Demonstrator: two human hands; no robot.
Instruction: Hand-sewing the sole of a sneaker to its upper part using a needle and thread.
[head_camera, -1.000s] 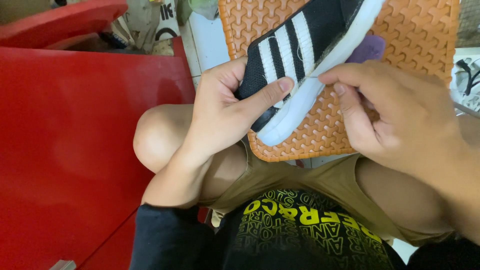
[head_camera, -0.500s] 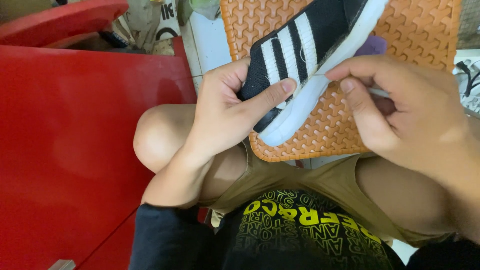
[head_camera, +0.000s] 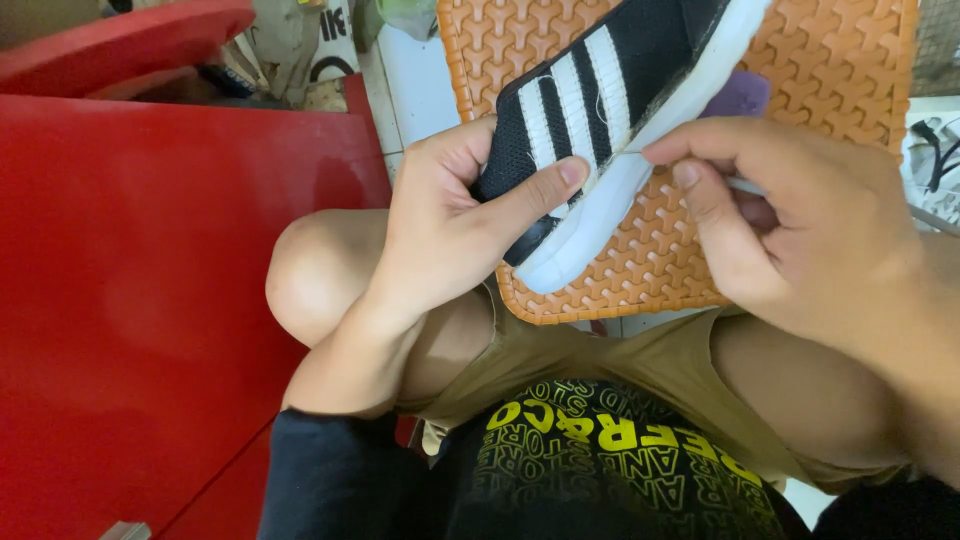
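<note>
Head view: black sneaker (head_camera: 610, 110) with white stripes and white sole, held tilted above orange textured mat (head_camera: 800, 90). Left hand (head_camera: 450, 240) clamped on toe end of sneaker, thumb pressed across stripes. Right hand (head_camera: 790, 230) just right of sneaker, fingertips pinched together at sole edge. Purple object (head_camera: 738, 95) behind sneaker, on mat. Red surface (head_camera: 150, 300) well left of sneaker.

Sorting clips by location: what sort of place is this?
Probably a small shoe-repair spot or home work corner: a black shoe held over an orange textured mat, a tiled floor, and red furniture beside the seated person.
</note>
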